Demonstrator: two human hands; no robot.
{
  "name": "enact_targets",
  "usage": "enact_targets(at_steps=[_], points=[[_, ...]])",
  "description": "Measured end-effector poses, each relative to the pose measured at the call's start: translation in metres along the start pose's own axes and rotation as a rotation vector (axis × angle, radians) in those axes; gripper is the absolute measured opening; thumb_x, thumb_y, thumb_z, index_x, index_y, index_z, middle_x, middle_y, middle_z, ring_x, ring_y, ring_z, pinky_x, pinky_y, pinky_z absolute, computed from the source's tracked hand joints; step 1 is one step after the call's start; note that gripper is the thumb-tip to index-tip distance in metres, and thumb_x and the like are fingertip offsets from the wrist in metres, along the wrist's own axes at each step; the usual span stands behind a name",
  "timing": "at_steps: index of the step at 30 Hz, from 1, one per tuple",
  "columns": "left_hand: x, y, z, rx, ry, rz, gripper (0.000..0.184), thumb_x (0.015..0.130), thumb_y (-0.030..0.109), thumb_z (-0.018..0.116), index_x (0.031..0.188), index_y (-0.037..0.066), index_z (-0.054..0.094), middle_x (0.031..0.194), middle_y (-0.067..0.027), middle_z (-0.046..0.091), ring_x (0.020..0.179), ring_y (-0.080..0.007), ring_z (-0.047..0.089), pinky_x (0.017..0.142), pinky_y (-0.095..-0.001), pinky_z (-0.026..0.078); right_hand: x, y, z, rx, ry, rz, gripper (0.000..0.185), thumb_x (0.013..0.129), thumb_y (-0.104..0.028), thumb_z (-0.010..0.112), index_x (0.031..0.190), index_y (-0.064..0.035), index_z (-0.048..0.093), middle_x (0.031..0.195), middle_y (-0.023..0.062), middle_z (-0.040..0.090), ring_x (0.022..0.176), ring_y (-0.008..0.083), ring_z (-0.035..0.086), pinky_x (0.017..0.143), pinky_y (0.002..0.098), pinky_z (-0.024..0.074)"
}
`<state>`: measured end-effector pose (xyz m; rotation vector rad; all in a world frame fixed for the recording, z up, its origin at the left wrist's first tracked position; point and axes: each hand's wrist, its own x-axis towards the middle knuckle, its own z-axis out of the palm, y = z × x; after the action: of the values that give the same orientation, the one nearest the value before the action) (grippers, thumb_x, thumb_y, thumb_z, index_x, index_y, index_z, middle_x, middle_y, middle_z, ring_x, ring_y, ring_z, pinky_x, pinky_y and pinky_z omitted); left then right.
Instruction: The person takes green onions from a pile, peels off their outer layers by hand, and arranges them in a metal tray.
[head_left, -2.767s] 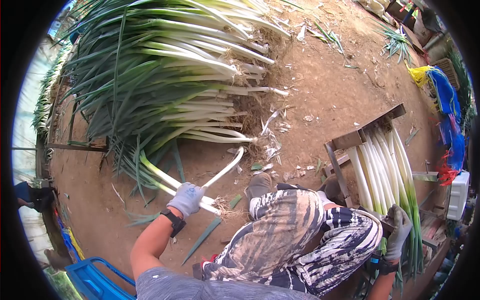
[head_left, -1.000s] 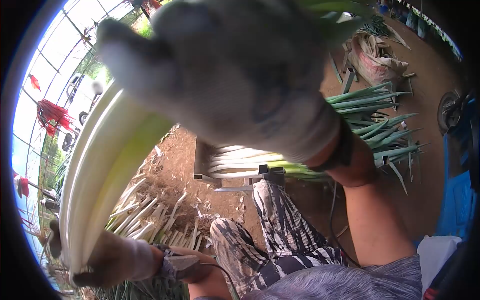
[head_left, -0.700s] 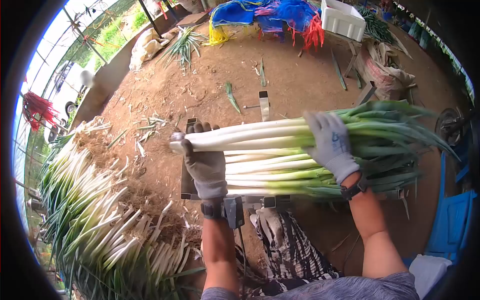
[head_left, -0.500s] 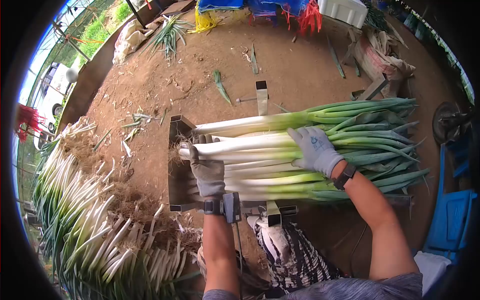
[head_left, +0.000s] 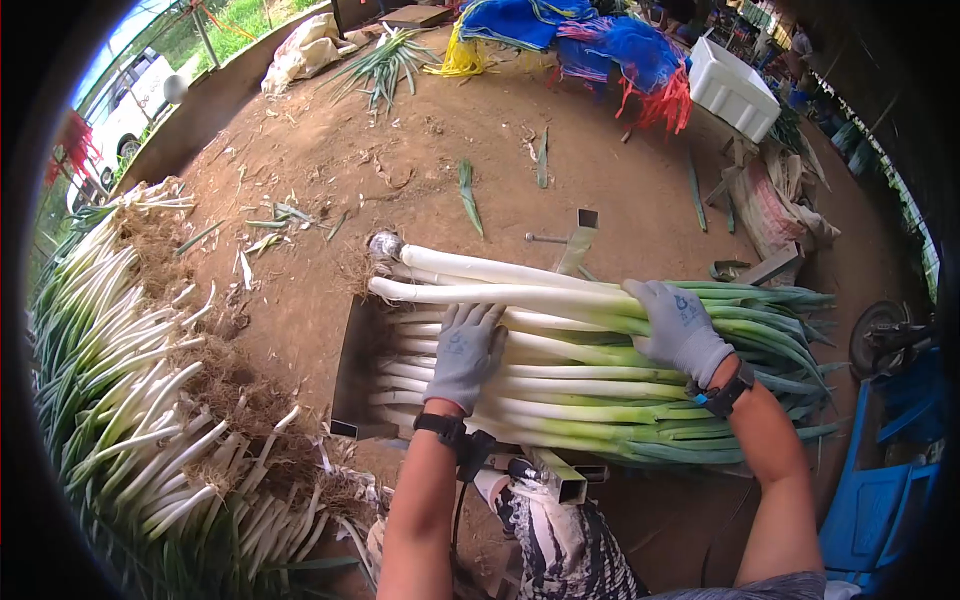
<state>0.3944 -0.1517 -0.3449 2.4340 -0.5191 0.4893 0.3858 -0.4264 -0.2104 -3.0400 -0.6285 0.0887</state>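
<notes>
Long green onions [head_left: 560, 383], with white stalks and green tops, lie side by side across a metal frame with an upright end plate [head_left: 352, 370]. On their white stalks my left hand [head_left: 465, 350], in a grey glove, rests flat with fingers stretched. My right hand [head_left: 682, 325], also gloved, is closed around the upper green onions [head_left: 500, 294] where white turns green. Those upper stalks slant, their root ends [head_left: 384, 245] reaching past the plate's far end. The right palm and part of the grip are hidden.
A large heap of rooted green onions [head_left: 120, 400] covers the ground at left. Metal posts [head_left: 580, 240] stick out of the frame's far and near sides. Farther back are blue netting [head_left: 625, 50], a white foam box [head_left: 733, 90] and sacks [head_left: 775, 205]. A blue plastic chair [head_left: 880, 500] stands at right.
My left hand has let go of the root-end stalk and now lies flat on the row. The upper stalks' root ends have swung away from me. The camera view has shifted.
</notes>
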Motion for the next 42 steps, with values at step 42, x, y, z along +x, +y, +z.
enact_targets(at_steps=[42], points=[[-0.048,-0.029,-0.008,0.322,0.002,0.035,0.059,0.083,0.018,0.058,0.139,0.022,0.040,0.147,-0.0164,0.029,0.135,-0.0349,0.029,0.109,-0.0556,0.020,0.035,-0.003,-0.007,0.096,-0.537,0.197,0.040,0.071,-0.035,0.059,0.100,-0.0091,0.068,0.095,0.0123,0.067,0.094,0.0292,0.061,0.083,0.0380,0.0469]])
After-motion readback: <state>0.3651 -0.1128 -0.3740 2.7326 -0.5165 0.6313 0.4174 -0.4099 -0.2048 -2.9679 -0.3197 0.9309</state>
